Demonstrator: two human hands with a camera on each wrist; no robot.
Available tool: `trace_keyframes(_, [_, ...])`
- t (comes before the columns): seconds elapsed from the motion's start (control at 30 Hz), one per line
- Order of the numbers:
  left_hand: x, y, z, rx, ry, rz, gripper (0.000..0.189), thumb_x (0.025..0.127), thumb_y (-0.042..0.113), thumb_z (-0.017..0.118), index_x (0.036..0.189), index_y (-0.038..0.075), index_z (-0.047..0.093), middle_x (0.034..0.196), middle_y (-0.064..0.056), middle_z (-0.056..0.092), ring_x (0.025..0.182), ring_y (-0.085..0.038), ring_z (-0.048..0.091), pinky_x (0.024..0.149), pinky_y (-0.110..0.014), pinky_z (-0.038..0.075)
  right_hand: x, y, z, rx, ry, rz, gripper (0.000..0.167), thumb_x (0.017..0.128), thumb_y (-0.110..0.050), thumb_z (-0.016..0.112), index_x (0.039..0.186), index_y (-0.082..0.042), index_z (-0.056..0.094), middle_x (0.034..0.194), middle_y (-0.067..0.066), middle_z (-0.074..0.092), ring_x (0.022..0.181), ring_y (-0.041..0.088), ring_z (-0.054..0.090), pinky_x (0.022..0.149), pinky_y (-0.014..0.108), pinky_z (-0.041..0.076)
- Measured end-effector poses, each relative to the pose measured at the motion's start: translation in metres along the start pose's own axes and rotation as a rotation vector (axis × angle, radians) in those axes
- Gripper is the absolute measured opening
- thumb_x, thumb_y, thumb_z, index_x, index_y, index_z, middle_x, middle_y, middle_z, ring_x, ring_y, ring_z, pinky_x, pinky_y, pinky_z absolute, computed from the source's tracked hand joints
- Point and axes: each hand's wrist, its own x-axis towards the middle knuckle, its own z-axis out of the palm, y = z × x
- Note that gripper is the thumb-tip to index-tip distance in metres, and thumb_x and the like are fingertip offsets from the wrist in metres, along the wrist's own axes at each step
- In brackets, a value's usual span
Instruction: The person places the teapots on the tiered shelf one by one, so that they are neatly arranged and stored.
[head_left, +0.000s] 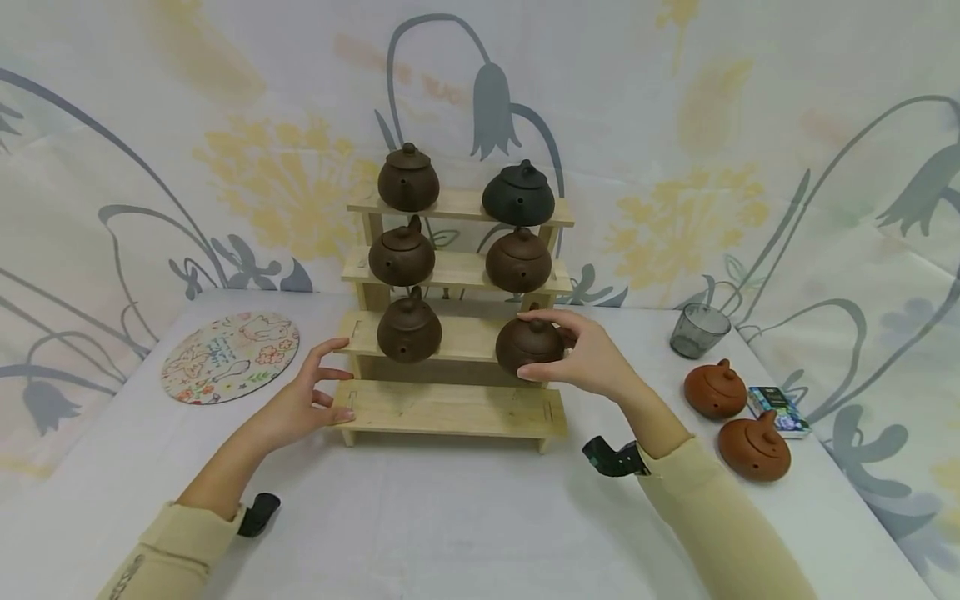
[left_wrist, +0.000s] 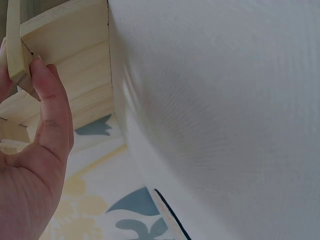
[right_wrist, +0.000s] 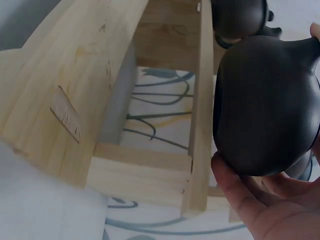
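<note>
A tiered wooden stand (head_left: 450,410) stands on the white-covered table. At its left end my left hand (head_left: 296,408) pinches the bottom board, whose end (left_wrist: 20,67) shows between thumb and finger in the left wrist view. My right hand (head_left: 596,358) grips a dark brown teapot (head_left: 517,343) at the right of the second tier from the bottom, thumb and fingers on opposite sides of its body. In the right wrist view the teapot (right_wrist: 267,105) shows its smooth round side close to the shelf edge. Another brown teapot (head_left: 408,332) sits left on that tier.
Higher tiers carry brown teapots (head_left: 401,254) and a blackish one (head_left: 517,200). At right are a grey glass (head_left: 699,333), two orange-brown teapots (head_left: 753,450) and a small blue box (head_left: 787,412). A round patterned mat (head_left: 228,358) lies at left, and a floral cloth (head_left: 300,83) hangs behind.
</note>
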Motion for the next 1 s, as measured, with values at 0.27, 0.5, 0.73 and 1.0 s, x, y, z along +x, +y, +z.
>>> trace_keyframes(0.27, [0.001, 0.001, 0.001, 0.009, 0.006, -0.016, 0.097, 0.079, 0.002, 0.073, 0.146, 0.025, 0.007, 0.129, -0.031, 0.042, 0.076, -0.025, 0.057, 0.064, -0.036, 0.046, 0.013, 0.001, 0.007, 0.051, 0.024, 0.028, 0.062, 0.07, -0.019, 0.082, 0.127, -0.016, 0.057, 0.123, 0.005, 0.055, 0.096, 0.022, 0.059, 0.079, 0.04, 0.047])
trace_keyframes(0.5, [0.001, 0.002, 0.0, 0.012, 0.006, -0.02, 0.097, 0.079, 0.002, 0.073, 0.146, 0.025, 0.007, 0.129, -0.03, 0.042, 0.076, -0.025, 0.057, 0.064, -0.037, 0.045, 0.017, 0.005, 0.007, 0.102, 0.051, 0.079, 0.064, 0.075, -0.016, 0.078, 0.133, -0.012, 0.051, 0.131, 0.008, 0.049, 0.106, 0.026, 0.055, 0.082, 0.038, 0.046])
trace_keyframes(0.73, [0.002, 0.001, 0.001, 0.014, 0.003, -0.016, 0.097, 0.079, 0.003, 0.073, 0.146, 0.025, 0.007, 0.129, -0.03, 0.043, 0.077, -0.025, 0.056, 0.065, -0.037, 0.045, 0.002, 0.013, 0.0, 0.152, 0.123, 0.028, 0.066, 0.075, -0.014, 0.079, 0.134, -0.01, 0.048, 0.136, 0.006, 0.043, 0.119, 0.029, 0.047, 0.093, 0.039, 0.041])
trace_keyframes(1.0, [0.001, 0.001, 0.0, 0.024, 0.012, -0.018, 0.097, 0.078, 0.003, 0.074, 0.146, 0.024, 0.008, 0.127, -0.03, 0.044, 0.076, -0.025, 0.057, 0.065, -0.037, 0.045, -0.035, 0.024, -0.02, 0.112, 0.242, -0.031, 0.061, 0.077, -0.004, 0.076, 0.131, -0.005, 0.049, 0.134, 0.008, 0.045, 0.121, 0.022, 0.045, 0.092, 0.028, 0.041])
